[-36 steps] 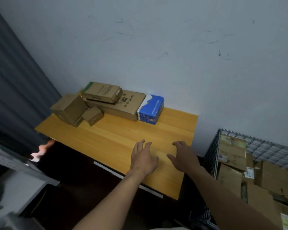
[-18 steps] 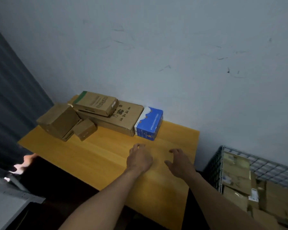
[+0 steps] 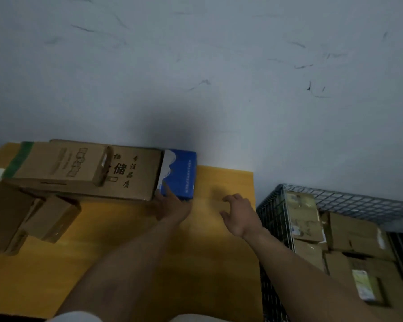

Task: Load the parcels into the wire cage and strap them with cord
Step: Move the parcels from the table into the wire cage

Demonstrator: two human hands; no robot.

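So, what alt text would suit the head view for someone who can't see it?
A person's left hand touches a blue box on a yellow table, the right hand open beside it. Left of it lie brown boxes; a wire cage holding parcels stands right.

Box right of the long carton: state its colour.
The box is blue, with a white wavy-edged band at its left end; the head view shows it.

Parcel storerm: cardboard boxes (image 3: pixel 84 173) on wood table (image 3: pixel 219 252), wire cage (image 3: pixel 349 201) w/ parcels (image 3: pixel 354 233), scuffed wall (image 3: pixel 219 66).
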